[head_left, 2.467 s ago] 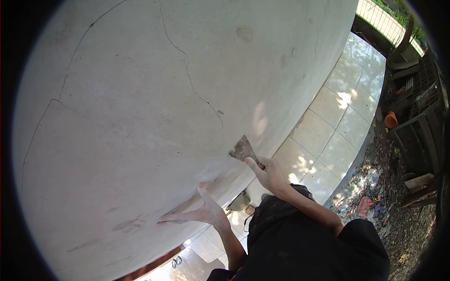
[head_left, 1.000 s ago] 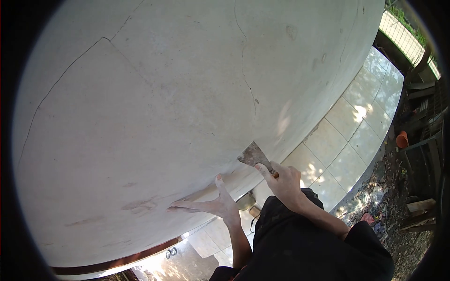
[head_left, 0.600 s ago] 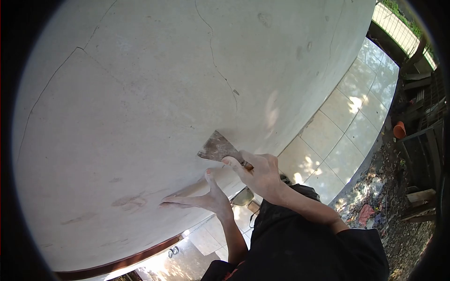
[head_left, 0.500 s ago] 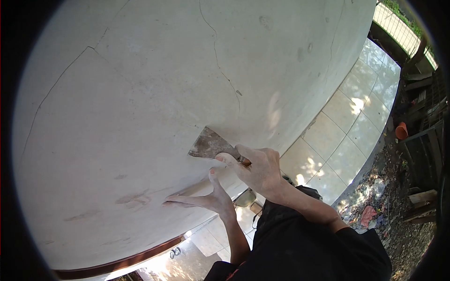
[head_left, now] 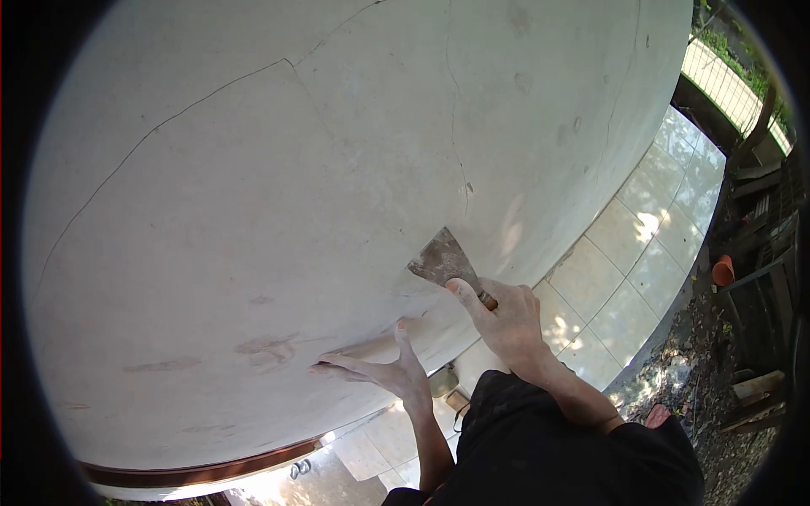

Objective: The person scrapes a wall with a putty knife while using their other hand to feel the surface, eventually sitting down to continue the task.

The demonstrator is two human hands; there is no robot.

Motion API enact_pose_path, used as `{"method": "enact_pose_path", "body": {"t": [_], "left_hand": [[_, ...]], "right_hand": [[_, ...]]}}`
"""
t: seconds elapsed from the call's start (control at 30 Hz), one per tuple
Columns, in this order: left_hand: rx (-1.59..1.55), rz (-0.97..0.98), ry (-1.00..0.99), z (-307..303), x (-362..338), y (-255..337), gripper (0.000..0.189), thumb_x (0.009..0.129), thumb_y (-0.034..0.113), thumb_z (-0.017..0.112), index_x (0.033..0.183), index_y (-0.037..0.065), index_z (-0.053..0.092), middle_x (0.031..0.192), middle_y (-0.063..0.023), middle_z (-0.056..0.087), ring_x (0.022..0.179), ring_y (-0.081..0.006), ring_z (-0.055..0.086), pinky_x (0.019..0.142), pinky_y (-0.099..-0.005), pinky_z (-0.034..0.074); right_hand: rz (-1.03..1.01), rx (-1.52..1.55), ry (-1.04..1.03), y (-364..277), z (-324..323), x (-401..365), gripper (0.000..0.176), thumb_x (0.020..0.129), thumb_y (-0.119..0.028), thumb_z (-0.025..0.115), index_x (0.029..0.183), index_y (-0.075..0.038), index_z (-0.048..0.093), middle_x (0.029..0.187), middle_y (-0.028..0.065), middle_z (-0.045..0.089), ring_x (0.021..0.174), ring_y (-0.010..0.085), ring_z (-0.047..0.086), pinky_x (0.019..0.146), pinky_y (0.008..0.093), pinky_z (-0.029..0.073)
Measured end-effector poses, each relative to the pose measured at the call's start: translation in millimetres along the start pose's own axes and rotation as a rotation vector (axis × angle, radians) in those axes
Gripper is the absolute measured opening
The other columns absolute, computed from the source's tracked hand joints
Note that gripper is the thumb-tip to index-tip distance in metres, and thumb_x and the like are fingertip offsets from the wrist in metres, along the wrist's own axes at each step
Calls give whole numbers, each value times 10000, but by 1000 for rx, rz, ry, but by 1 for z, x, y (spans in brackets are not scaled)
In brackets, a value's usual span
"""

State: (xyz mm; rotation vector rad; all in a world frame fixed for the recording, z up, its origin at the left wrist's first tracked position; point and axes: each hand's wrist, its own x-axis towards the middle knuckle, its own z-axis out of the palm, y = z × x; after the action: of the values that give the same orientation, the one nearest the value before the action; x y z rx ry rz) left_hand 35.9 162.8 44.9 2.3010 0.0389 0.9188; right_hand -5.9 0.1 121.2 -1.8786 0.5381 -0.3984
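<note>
Big pale wall (head_left: 278, 194) fills most of the view, with thin cracks across it, one ending right at 12 o'clock of the scraper. Tiled floor (head_left: 629, 253) runs along its foot out at 3 o'clock, so plenty of room that side. Left hand (head_left: 384, 373) lies flat on the wall, fingers (head_left: 337, 364) spread. Right hand (head_left: 510, 319), at 2 o'clock from it, has its fingers wrapped round the scraper (head_left: 439, 260) handle, forefinger stretched toward the blade. The blade sits on the wall at 11 o'clock of the knuckles, bare plaster around its edge.
</note>
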Motion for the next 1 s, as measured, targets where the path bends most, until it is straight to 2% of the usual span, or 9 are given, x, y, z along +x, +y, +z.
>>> {"method": "enact_pose_path", "body": {"t": [0.07,0.27,0.43,0.57,0.63,0.77,0.83,0.93,1.0], "left_hand": [[-2,-27,-28,-1,-3,-3,1257,725,455,805,1522,54,-80,1540,-284,-183,1433,-458,-152,1121,-653,58],[-12,25,-5,-1,-4,2,1238,738,442,800,1524,53,-74,1538,-290,-184,1434,-469,-134,1114,-653,68],[5,2,-79,-9,-7,-7,1131,783,352,781,1531,60,-14,1551,-278,-138,1446,-448,-100,1134,-620,105],[7,59,-85,-11,-8,-9,1098,804,340,761,1532,60,-11,1552,-276,-147,1447,-447,-98,1137,-615,100],[-24,56,-89,-12,-7,-4,1111,812,396,754,1532,64,-23,1545,-294,-151,1433,-487,-95,1121,-646,100],[-31,58,-102,-15,-7,-12,1101,812,401,751,1534,66,-10,1548,-292,-142,1432,-489,-95,1123,-646,93],[-10,24,-139,-16,-7,-11,1091,817,403,744,1535,66,-5,1551,-285,-142,1433,-484,-101,1127,-641,82],[-103,34,-63,-16,-3,-7,1019,832,303,727,1536,63,31,1567,-261,-110,1454,-441,-66,1147,-604,90],[-98,102,-14,-18,15,-3,1009,833,311,725,1537,64,45,1569,-260,-97,1456,-434,-69,1150,-602,79]], "right_hand": [[83,30,-16,8,3,-2,473,886,-447,675,718,-5,658,400,60,366,366,143,324,409,317,321],[-190,-34,15,-39,-2,4,480,897,-452,661,720,-5,666,395,35,374,379,103,329,405,305,302],[-16,-89,35,6,5,-5,490,896,-454,663,708,0,658,389,30,376,376,94,334,407,312,304],[-41,-53,23,-22,9,-4,496,895,-445,667,684,3,644,389,33,363,368,110,329,410,317,308],[-185,-10,1,-45,5,0,509,896,-437,669,644,2,616,396,39,363,365,132,325,412,320,309],[-148,-57,40,-17,8,-7,521,893,-433,674,611,-3,588,404,46,377,366,149,318,412,324,311],[-42,-117,53,13,16,-11,529,895,-435,669,602,-3,584,407,50,396,367,153,335,419,330,318],[-61,-49,46,4,16,-10,508,898,-434,664,639,0,611,410,51,410,365,165,362,433,336,335],[-129,-18,35,-22,19,-1,498,898,-434,662,659,1,621,411,49,413,370,163,373,439,337,341]]}}
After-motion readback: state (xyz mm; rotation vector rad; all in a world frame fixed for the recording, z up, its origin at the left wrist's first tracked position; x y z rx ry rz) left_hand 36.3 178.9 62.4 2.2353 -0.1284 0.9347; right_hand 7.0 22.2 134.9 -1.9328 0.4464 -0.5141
